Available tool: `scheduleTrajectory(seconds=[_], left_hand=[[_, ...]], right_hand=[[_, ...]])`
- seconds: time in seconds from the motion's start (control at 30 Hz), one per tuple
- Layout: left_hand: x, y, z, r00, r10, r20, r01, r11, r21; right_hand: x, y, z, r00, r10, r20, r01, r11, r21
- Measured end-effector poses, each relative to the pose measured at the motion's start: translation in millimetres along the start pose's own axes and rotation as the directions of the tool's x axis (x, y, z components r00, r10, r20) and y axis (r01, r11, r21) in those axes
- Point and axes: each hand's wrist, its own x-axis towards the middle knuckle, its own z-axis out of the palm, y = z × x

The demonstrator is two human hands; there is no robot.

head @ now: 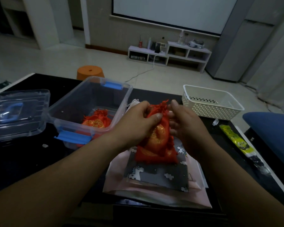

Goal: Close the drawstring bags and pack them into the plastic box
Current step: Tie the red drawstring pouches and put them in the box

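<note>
1. The left grip (138, 118) pinches the red bag (156, 138) at its neck, just right of the box (121, 102).
2. The right grip (185, 122) holds the same neck from the other side.
3. A second bag (93, 122) lies inside the box.
4. The lid (18, 112) lies left of the box; the basket (211, 110) stands well right.

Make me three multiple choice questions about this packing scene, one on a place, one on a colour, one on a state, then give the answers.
1. The packed red bag lies: A) in the plastic box; B) on the floor; C) in a drawer.
2. The box's latches are: A) green; B) blue; C) yellow.
3. The lid is: A) latched on; B) standing upright; C) off, lying flat left of the box.
Answers: 1 A, it shows through the clear wall; 2 B, both latches seen are blue; 3 C, the box stands open.
</note>
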Motion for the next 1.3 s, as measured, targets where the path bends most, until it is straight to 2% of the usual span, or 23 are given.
scheduleTrajectory(seconds=[0.13, 0.23, 0.33, 0.4, 0.47, 0.57, 0.67, 0.77, 0.87, 1.03, 1.17, 1.23, 1.3], left_hand=[[-9, 11, -21, 0.988, 0.082, -0.132, -0.075, 0.996, 0.052], [-13, 18, -46, 0.967, 0.148, -0.21, -0.123, 0.984, 0.126], [-14, 24, -75, 0.964, 0.157, -0.215, -0.132, 0.984, 0.123], [-16, 24, -100, 0.965, 0.134, -0.225, -0.106, 0.985, 0.133], [-16, 19, -125, 0.947, 0.133, -0.294, -0.091, 0.984, 0.151], [-10, 5, -154, 0.908, 0.136, -0.395, -0.038, 0.969, 0.245], [1, -13, -164, 0.916, 0.083, -0.393, 0.049, 0.948, 0.315], [9, -24, -166, 0.92, 0.031, -0.392, 0.164, 0.876, 0.453], [13, -20, -160, 0.904, 0.103, -0.415, 0.133, 0.854, 0.503], [12, 1, -123, 0.916, 0.254, -0.31, -0.061, 0.852, 0.52], [4, 22, -82, 0.899, 0.364, -0.243, -0.215, 0.851, 0.479], [-1, 24, -60, 0.91, 0.379, -0.17, -0.262, 0.842, 0.472], [-4, 15, -37, 0.957, 0.286, -0.053, -0.217, 0.823, 0.524]], right_hand=[[-6, -6, 22, 0.995, -0.048, 0.092, 0.059, 0.99, -0.125], [-4, -18, 48, 0.994, -0.098, 0.04, 0.102, 0.99, -0.093], [3, -29, 76, 0.991, -0.133, -0.007, 0.132, 0.987, -0.092], [11, -37, 99, 0.988, -0.152, 0.013, 0.152, 0.982, -0.114], [26, -44, 120, 0.99, -0.144, 0.012, 0.144, 0.978, -0.154], [48, -51, 149, 0.993, -0.117, 0.032, 0.121, 0.941, -0.317], [67, -46, 167, 0.993, -0.109, 0.033, 0.112, 0.876, -0.469], [74, -34, 160, 0.984, -0.171, -0.055, 0.098, 0.765, -0.636], [66, -25, 133, 0.972, -0.2, -0.125, 0.074, 0.761, -0.645], [48, -18, 86, 0.949, -0.251, -0.192, 0.065, 0.75, -0.658], [30, -17, 49, 0.936, -0.226, -0.269, -0.005, 0.757, -0.653], [21, -10, 34, 0.942, -0.213, -0.261, -0.03, 0.719, -0.694], [10, -5, 24, 0.958, -0.202, -0.202, -0.028, 0.639, -0.769]])
